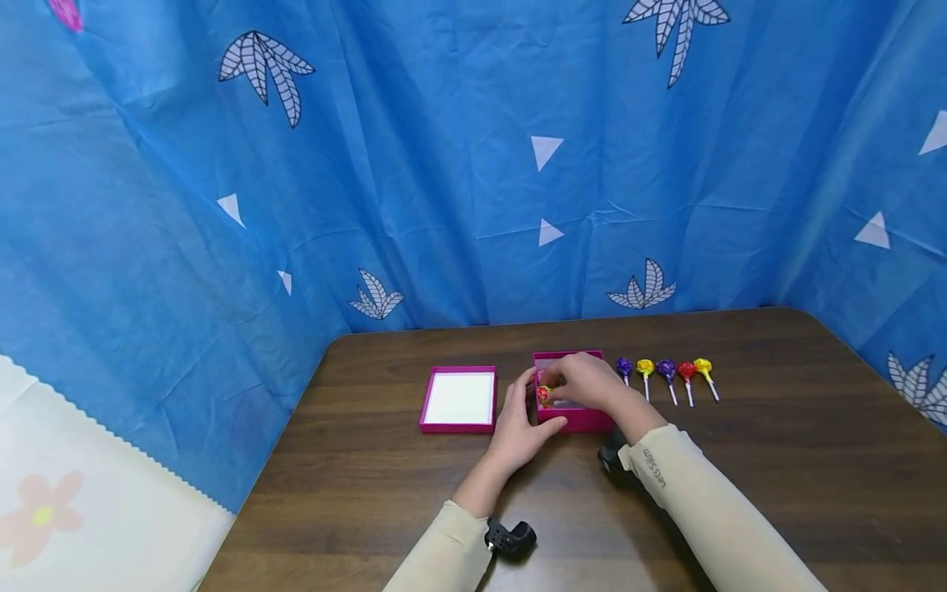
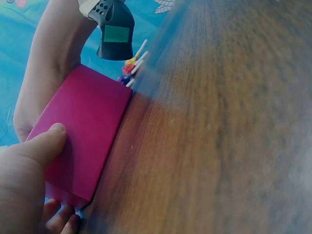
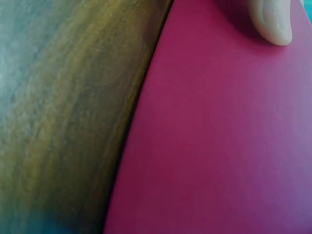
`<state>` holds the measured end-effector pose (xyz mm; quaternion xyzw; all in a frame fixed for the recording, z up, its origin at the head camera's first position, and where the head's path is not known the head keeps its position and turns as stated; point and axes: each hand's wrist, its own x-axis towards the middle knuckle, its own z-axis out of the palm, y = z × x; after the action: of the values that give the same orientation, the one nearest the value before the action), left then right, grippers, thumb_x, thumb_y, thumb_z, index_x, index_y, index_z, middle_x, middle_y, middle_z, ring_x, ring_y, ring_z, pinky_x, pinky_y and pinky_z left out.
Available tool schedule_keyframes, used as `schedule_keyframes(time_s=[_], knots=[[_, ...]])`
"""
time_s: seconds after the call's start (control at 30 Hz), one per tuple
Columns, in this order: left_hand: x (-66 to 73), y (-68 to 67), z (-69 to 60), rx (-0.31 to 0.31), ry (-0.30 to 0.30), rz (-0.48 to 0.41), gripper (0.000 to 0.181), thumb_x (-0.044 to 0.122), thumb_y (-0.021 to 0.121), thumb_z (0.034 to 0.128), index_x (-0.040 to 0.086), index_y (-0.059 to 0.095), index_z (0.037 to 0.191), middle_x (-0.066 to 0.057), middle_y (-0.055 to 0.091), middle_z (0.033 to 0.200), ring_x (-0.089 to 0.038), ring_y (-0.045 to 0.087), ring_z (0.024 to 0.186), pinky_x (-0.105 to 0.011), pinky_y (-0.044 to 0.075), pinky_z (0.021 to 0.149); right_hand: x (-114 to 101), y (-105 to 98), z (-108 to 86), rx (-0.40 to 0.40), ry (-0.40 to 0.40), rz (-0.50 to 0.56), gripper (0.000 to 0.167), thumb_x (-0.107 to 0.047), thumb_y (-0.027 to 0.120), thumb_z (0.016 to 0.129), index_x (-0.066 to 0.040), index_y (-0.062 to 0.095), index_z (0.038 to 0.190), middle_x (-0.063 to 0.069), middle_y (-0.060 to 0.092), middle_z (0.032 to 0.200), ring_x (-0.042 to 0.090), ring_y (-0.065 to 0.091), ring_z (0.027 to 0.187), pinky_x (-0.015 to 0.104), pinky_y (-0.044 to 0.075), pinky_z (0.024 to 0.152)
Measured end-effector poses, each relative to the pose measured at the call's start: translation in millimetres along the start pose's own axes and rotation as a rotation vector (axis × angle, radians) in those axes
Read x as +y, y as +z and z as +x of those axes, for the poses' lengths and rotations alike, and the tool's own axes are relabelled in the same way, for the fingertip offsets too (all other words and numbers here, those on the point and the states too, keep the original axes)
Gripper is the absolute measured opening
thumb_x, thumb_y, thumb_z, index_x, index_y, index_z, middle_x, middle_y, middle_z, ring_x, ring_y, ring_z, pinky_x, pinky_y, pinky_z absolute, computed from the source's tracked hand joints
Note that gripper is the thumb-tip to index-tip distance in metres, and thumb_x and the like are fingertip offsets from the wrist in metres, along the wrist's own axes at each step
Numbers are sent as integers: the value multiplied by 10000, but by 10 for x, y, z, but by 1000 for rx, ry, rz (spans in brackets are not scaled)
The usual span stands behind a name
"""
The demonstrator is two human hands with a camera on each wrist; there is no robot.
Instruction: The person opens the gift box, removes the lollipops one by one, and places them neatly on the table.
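Note:
A magenta box (image 1: 584,420) stands uncovered on the table. My left hand (image 1: 515,432) holds it at the near left corner, thumb on the front wall and fingers along the left side; the left wrist view shows the same grip on the box (image 2: 87,131). Over the box, my right hand (image 1: 589,381) reaches in from the right and pinches a red and yellow lollipop (image 1: 544,395) near the left wall. Its stick is hidden. Only the box's front wall (image 3: 209,126) and a thumb (image 3: 273,22) show in the right wrist view.
Left of the box lies its magenta lid (image 1: 459,398), white inside facing up. To the right, several lollipops lie in a row, among them a purple one (image 1: 667,370) and a red one (image 1: 686,372). A blue patterned curtain (image 1: 473,164) hangs behind the wooden table (image 1: 355,493).

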<state>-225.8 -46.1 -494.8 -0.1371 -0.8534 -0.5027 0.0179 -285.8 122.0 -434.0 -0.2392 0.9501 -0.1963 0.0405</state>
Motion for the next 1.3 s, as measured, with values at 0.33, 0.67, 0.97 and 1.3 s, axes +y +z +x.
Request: schedule_keyframes(time_s=[0.33, 0.67, 0.97, 1.3], knots=[[1, -14, -5, 9, 14, -7, 875, 410, 753, 878, 299, 222, 1564, -46, 388, 1524, -244, 441, 1397, -510, 415, 1145, -14, -10, -6, -4, -3, -4, 246, -274, 830, 817, -238, 780, 1055, -35, 765, 1044, 228, 692, 1069, 470, 565, 944], [-11, -13, -4, 6, 30, 17, 869, 411, 756, 874, 299, 242, 1566, -46, 398, 1510, -231, 459, 1373, -502, 433, 1128, 8, -28, -5, 9, -2, 27, 250, -257, 827, 822, -214, 777, 1063, -14, 765, 1047, 246, 690, 1067, 492, 561, 947], [-6, -27, 1, 18, 32, 21, 868, 402, 771, 862, 297, 260, 1556, -55, 411, 1500, -234, 476, 1368, -491, 439, 1126, 25, -83, -46, 111, 54, 49, 305, -272, 821, 827, -216, 758, 1121, 38, 747, 1137, 264, 655, 1044, 501, 562, 910], [1, -7, 11, 21, 33, 24, 864, 404, 773, 859, 289, 268, 1552, -56, 426, 1488, -237, 482, 1363, -479, 452, 1115, 38, -187, -230, 371, 89, 200, 316, -235, 804, 851, -178, 731, 1153, 57, 752, 1035, 184, 556, 807, 244, 468, 652]])
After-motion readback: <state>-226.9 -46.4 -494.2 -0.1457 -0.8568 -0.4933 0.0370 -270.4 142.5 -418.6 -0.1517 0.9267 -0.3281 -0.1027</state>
